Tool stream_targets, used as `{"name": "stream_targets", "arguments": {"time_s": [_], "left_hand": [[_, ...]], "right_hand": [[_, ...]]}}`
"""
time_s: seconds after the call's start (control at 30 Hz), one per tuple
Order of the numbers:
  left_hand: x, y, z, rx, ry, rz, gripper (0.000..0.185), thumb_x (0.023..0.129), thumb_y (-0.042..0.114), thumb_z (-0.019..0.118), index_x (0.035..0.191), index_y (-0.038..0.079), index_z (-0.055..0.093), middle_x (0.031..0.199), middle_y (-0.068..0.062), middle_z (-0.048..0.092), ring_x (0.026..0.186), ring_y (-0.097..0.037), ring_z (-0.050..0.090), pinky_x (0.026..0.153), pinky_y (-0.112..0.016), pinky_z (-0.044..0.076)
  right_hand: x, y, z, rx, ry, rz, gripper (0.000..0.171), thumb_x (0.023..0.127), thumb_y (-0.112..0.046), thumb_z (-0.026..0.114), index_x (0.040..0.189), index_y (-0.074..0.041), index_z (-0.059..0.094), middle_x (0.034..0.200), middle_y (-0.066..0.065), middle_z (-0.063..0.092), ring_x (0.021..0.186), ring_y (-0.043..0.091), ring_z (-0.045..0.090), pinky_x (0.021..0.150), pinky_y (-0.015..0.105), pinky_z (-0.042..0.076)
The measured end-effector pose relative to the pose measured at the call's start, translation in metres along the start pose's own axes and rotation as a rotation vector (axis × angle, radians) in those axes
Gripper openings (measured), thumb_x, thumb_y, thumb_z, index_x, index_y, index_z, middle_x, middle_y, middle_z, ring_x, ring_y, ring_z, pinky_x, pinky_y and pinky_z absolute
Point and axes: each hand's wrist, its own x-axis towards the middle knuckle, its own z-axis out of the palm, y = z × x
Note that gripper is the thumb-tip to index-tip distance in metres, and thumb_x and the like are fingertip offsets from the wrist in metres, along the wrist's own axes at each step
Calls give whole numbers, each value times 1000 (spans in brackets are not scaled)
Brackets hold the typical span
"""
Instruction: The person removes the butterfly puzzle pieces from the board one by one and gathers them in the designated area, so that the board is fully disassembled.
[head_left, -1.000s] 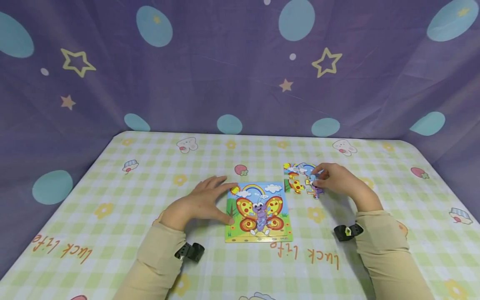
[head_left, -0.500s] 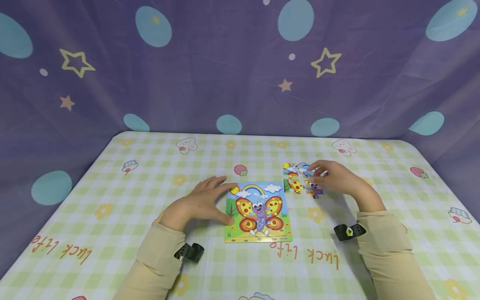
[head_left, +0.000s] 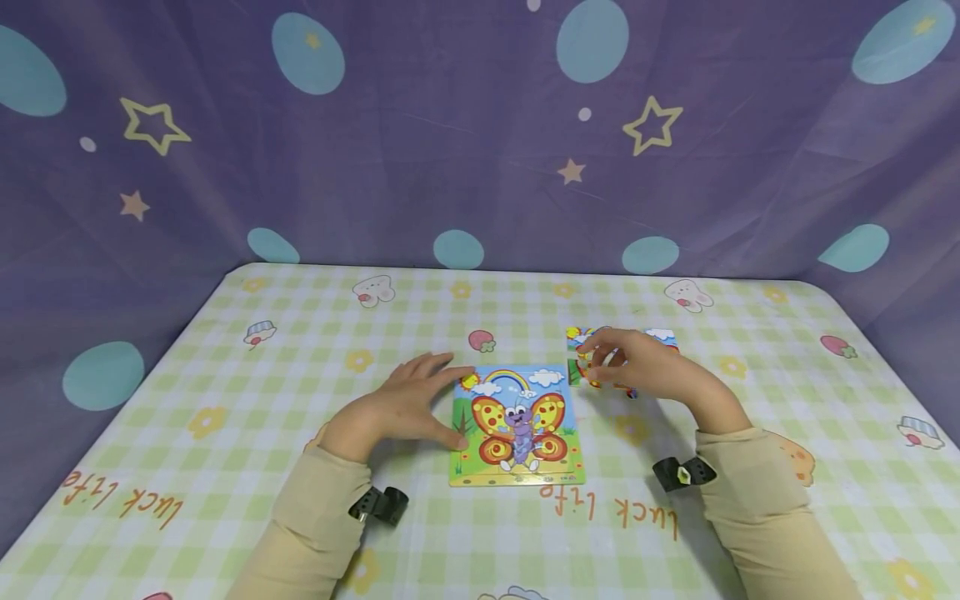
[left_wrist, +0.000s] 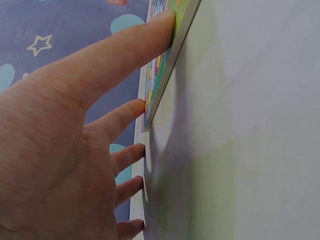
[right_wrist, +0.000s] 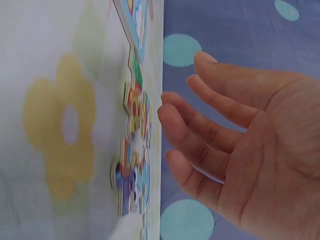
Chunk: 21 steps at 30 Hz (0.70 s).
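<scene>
A square butterfly puzzle board [head_left: 517, 425] lies flat in the middle of the table. My left hand [head_left: 401, 404] is spread at its left side, with the thumb and index fingertip resting on the board's edge, as the left wrist view also shows. Beyond the board's upper right corner lies a group of loose puzzle pieces [right_wrist: 134, 175]. My right hand [head_left: 648, 362] hovers over them, fingers loosely bent and thumb apart, with nothing between them in the right wrist view. In the head view it covers most of the pieces; a cloud piece [head_left: 662, 335] shows behind it.
A checked tablecloth [head_left: 262, 450] with printed flowers and lettering covers the table. Behind the table's far edge hangs a purple curtain [head_left: 480, 167] with stars and blue ovals. A black strap [head_left: 382, 505] sits on the left wrist, another strap [head_left: 684, 473] on the right.
My right hand has drawn away from the purple butterfly-body piece and shifted left over the group, uncovering the cloud piece at the right. My left hand and the board have stayed still.
</scene>
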Motion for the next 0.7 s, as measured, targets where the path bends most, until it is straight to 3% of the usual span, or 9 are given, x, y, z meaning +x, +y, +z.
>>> {"name": "stream_targets", "arguments": {"time_s": [0.27, 0.53, 0.7], "left_hand": [[0, 0, 0, 2, -2, 2, 100, 71, 50, 84, 154, 23, 36, 163, -12, 18, 148, -41, 9, 118, -61, 10], [1, -2, 1, 3, -3, 1, 100, 71, 51, 84, 154, 24, 36, 163, -11, 18, 148, -40, 9, 118, -60, 10], [1, -2, 0, 3, -5, -1, 100, 71, 51, 84, 154, 24, 36, 163, -11, 17, 149, -40, 9, 118, -60, 10]], "right_hand": [[8, -3, 14, -75, -8, -141, 21, 90, -4, 71, 110, 1, 66, 89, 1, 65, 83, 17, 59, 76, 34, 50], [11, -13, 26, -101, -67, -148, 20, 89, -5, 71, 109, -1, 68, 87, -2, 63, 77, 14, 56, 70, 29, 49], [12, -18, 33, -82, -94, -130, 21, 89, -6, 73, 109, -2, 68, 92, 2, 63, 82, 15, 59, 74, 30, 51]]}}
